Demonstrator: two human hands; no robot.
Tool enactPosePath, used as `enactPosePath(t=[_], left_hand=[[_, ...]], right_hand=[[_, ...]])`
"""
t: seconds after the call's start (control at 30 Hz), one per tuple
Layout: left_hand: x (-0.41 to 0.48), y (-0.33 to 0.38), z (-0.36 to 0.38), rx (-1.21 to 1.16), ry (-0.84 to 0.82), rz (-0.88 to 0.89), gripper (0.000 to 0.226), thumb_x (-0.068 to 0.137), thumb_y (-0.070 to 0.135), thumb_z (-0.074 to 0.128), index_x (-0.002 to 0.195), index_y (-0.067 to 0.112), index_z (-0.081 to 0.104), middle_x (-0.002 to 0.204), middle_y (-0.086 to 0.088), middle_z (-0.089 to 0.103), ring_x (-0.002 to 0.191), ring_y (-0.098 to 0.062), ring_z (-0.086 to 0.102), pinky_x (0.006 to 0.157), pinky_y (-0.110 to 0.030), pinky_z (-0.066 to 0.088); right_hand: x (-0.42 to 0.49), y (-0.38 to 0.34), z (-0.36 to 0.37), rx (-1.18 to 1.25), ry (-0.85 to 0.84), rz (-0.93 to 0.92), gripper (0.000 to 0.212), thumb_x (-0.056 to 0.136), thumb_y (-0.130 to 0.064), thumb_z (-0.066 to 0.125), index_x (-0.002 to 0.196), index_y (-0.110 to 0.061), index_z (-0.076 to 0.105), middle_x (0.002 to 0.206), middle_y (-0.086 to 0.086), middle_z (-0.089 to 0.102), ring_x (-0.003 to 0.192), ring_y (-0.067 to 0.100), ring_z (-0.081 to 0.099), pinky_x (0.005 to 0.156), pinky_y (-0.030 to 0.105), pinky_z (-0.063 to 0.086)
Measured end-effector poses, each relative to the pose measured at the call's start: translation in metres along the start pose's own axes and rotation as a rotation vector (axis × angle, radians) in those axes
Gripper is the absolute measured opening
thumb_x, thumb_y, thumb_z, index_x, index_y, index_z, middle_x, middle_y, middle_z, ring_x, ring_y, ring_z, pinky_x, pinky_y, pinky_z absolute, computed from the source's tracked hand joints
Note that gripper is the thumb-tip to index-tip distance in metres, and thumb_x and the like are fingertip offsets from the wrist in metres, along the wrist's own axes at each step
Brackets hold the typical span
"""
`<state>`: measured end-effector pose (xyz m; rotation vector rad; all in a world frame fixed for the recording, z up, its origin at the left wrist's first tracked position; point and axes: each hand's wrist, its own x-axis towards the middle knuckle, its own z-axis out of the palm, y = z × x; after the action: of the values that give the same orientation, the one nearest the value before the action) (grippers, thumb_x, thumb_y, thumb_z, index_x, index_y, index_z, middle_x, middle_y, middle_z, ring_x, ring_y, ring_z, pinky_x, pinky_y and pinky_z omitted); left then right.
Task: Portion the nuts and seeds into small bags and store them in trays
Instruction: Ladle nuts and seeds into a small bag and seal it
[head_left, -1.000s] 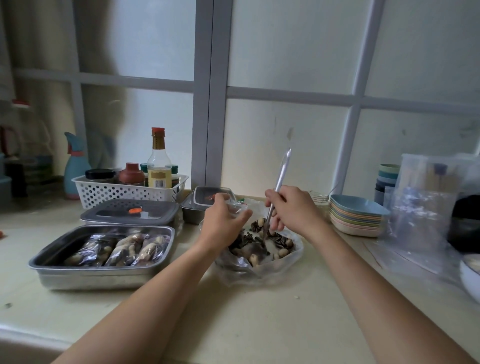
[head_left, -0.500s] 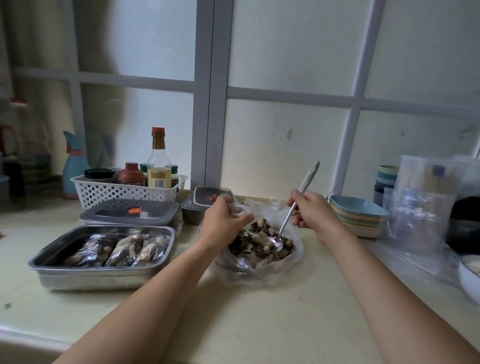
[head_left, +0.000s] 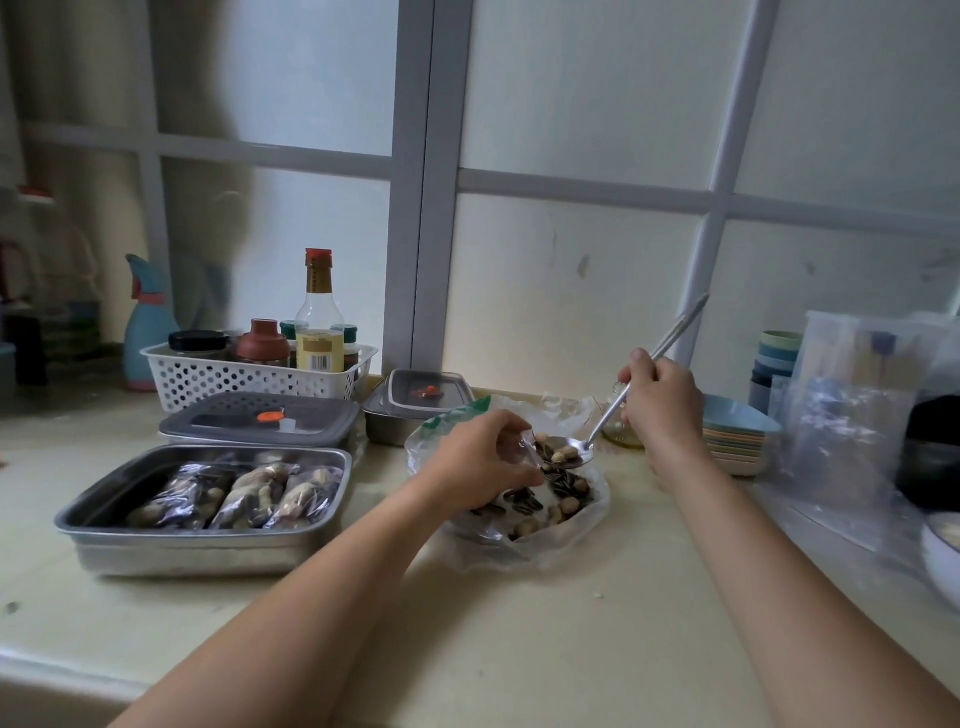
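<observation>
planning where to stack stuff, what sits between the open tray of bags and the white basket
A grey lid with an orange tab lies between the tray and the basket, as the head view shows.

Right hand (head_left: 660, 400) holds loaded spoon (head_left: 597, 434); left hand (head_left: 483, 460) apparently pinches small bag (head_left: 525, 448).

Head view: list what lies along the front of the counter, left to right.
steel tray of filled bags → left hand pinching a small bag → right hand holding the spoon → stack of plates → clear plastic bags
</observation>
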<state>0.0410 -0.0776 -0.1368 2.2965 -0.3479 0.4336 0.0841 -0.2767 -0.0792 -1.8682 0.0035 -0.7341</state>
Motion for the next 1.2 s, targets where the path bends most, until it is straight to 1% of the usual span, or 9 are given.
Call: enactPosePath(t=[0.13,0.23,0.3,0.4,0.53,0.7,0.83,1.0,1.2], left_hand=[[0.000,0.001,0.002,0.000,0.006,-0.014,0.064,0.077,0.035,0.089,0.132,0.021,0.060,0.108,0.010,0.067,0.100,-0.007,0.064,0.096,-0.028,0.054],[0.002,0.002,0.005,0.003,0.030,-0.029,0.065,0.075,0.037,0.089,0.131,0.021,0.061,0.105,0.009,0.069,0.101,-0.010,0.066,0.096,-0.035,0.055],[0.002,0.003,0.007,-0.001,0.044,-0.053,0.066,0.071,0.042,0.090,0.127,0.021,0.062,0.103,0.009,0.071,0.099,-0.011,0.067,0.095,-0.039,0.055],[0.004,0.002,0.009,-0.041,0.103,-0.101,0.068,0.060,0.054,0.085,0.117,0.024,0.063,0.099,0.010,0.072,0.096,-0.014,0.069,0.095,-0.044,0.054],[0.006,-0.001,0.010,-0.079,0.190,-0.154,0.064,0.070,0.045,0.091,0.121,0.019,0.062,0.102,0.007,0.070,0.100,-0.015,0.067,0.095,-0.041,0.054],[0.006,-0.001,0.011,-0.113,0.224,-0.183,0.061,0.072,0.042,0.091,0.120,0.017,0.062,0.102,0.006,0.069,0.099,-0.015,0.065,0.093,-0.038,0.055],[0.006,-0.001,0.011,-0.128,0.227,-0.184,0.060,0.073,0.039,0.090,0.120,0.016,0.062,0.101,0.005,0.070,0.098,-0.015,0.066,0.093,-0.040,0.056],[0.005,-0.001,0.010,-0.152,0.236,-0.190,0.061,0.072,0.040,0.090,0.120,0.015,0.062,0.099,0.008,0.070,0.097,-0.013,0.067,0.092,-0.039,0.056],[0.005,0.000,0.008,-0.220,0.240,-0.207,0.053,0.071,0.039,0.091,0.110,0.019,0.062,0.095,0.009,0.071,0.091,-0.011,0.069,0.089,-0.040,0.059]], right_hand=[[-0.007,-0.006,0.005,0.003,0.043,-0.113,0.037,0.106,-0.030,0.044,0.080,-0.011,0.063,0.068,0.009,0.065,0.056,0.023,0.064,0.052,0.022,0.048],[-0.012,-0.010,0.012,-0.020,0.157,-0.328,0.039,0.107,-0.031,0.045,0.083,-0.007,0.064,0.074,0.007,0.069,0.062,0.030,0.067,0.063,0.036,0.055],[-0.015,-0.012,0.018,-0.028,0.216,-0.496,0.039,0.108,-0.031,0.045,0.083,-0.006,0.061,0.080,0.007,0.070,0.060,0.028,0.066,0.060,0.046,0.055],[-0.021,-0.016,0.024,-0.051,0.249,-0.672,0.036,0.110,-0.028,0.046,0.085,-0.004,0.059,0.078,0.010,0.067,0.057,0.028,0.064,0.057,0.044,0.051],[-0.030,-0.025,0.029,-0.034,0.250,-0.802,0.034,0.109,-0.025,0.047,0.086,-0.003,0.058,0.078,0.011,0.061,0.053,0.029,0.062,0.051,0.036,0.046],[-0.039,-0.032,0.035,-0.070,0.234,-0.935,0.037,0.108,-0.026,0.046,0.090,0.002,0.061,0.083,0.014,0.060,0.053,0.026,0.062,0.049,0.030,0.049],[-0.041,-0.035,0.036,-0.117,0.299,-1.011,0.030,0.106,-0.018,0.052,0.088,0.003,0.062,0.079,0.014,0.059,0.055,0.018,0.052,0.061,0.012,0.034],[-0.042,-0.035,0.036,-0.123,0.310,-1.047,0.029,0.106,-0.017,0.053,0.089,0.004,0.063,0.079,0.013,0.058,0.059,0.013,0.045,0.065,0.009,0.033],[-0.040,-0.033,0.033,-0.094,0.165,-1.046,0.032,0.108,-0.021,0.049,0.090,0.002,0.063,0.083,0.009,0.059,0.053,0.018,0.059,0.059,0.004,0.035]])
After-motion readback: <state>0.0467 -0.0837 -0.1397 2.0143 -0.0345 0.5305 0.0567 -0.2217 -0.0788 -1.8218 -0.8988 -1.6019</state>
